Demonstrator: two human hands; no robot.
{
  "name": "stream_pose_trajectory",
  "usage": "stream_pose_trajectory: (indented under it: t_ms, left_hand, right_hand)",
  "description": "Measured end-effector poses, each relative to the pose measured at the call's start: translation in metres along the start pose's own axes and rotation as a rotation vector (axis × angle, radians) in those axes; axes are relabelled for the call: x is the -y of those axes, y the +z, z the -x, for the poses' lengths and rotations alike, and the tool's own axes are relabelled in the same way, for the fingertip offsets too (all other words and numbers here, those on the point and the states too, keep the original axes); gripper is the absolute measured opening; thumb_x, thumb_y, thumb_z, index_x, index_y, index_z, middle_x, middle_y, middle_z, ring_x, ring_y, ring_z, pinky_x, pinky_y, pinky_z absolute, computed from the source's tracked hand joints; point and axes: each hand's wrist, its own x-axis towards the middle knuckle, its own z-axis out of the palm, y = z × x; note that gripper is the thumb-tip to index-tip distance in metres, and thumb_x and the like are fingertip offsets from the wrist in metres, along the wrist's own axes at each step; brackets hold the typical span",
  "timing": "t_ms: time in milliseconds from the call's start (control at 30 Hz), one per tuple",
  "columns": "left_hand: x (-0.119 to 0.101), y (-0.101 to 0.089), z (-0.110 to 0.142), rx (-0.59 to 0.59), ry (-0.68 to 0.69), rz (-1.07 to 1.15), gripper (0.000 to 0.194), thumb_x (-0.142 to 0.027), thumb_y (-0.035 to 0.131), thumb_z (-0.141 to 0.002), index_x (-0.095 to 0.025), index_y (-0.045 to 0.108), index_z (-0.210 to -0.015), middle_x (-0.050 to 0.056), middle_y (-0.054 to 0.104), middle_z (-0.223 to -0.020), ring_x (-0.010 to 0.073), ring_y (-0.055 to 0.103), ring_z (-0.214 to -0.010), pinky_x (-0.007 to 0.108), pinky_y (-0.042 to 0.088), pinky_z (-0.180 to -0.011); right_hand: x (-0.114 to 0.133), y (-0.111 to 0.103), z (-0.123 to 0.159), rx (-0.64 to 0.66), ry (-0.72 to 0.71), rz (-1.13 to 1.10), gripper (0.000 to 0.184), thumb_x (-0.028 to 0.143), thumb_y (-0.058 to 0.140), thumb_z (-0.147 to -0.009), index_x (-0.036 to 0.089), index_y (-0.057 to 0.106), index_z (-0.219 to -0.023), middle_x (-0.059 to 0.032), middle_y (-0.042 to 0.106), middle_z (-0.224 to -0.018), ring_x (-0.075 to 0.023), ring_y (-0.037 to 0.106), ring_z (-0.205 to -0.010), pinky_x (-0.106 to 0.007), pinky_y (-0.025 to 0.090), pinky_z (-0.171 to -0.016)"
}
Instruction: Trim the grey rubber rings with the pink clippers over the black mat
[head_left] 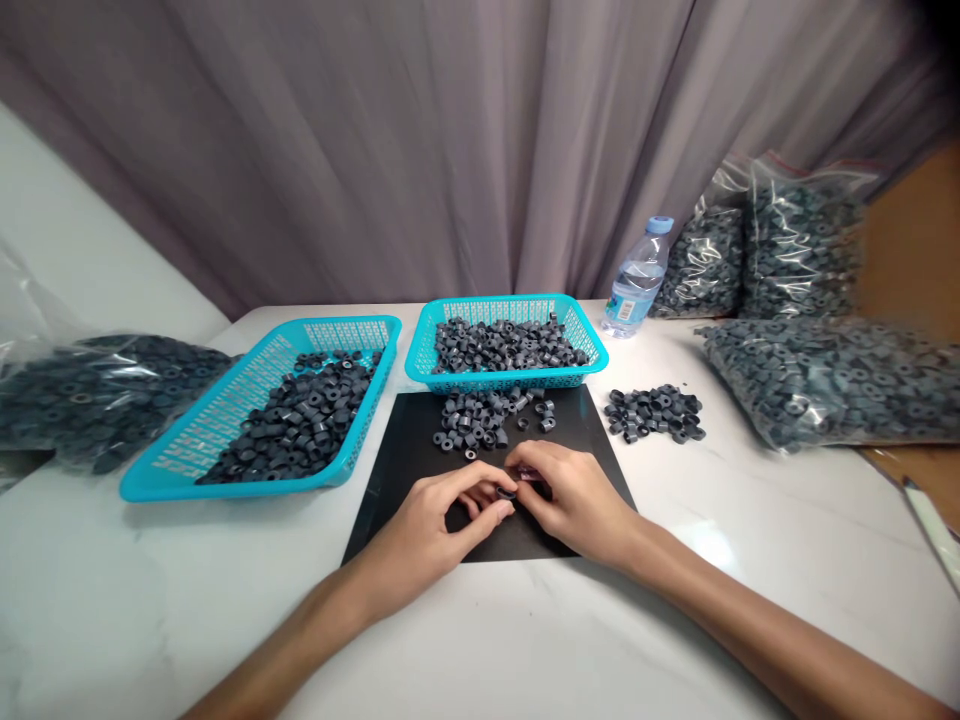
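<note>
Over the black mat, my left hand pinches a small dark grey ring between thumb and fingertips. My right hand meets it from the other side, thumb tip at the ring. Its fingers are curled closed, with a thin shiny edge showing under the index finger; what they hold is partly hidden. Beyond the hands, a pile of dark grey rings lies on the mat, with a few loose ones nearer. Another heap of rings sits on the white table to the right.
Two blue baskets of grey rings stand at left and behind the mat. A water bottle is at the back right. Clear bags of parts lie on both sides. A grey curtain hangs behind.
</note>
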Motion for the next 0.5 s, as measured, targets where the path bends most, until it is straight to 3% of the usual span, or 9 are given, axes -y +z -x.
stream_pose_trajectory:
  t_ms: [500]
  left_hand:
    - [0.0039, -0.0015, -0.0007, -0.001, 0.0, 0.024, 0.018, -0.032, 0.063, -0.095, -0.025, 0.069, -0.11, -0.002, 0.075, -0.097, 0.0146, 0.069, -0.087, 0.025, 0.053, -0.081]
  right_hand:
    - [0.0004, 0.0008, -0.0007, -0.012, 0.021, 0.009, 0.012, 0.012, 0.054, -0.09, 0.022, 0.059, -0.094, -0.0021, 0.069, -0.088, -0.0181, 0.064, -0.079, -0.027, 0.039, -0.068]
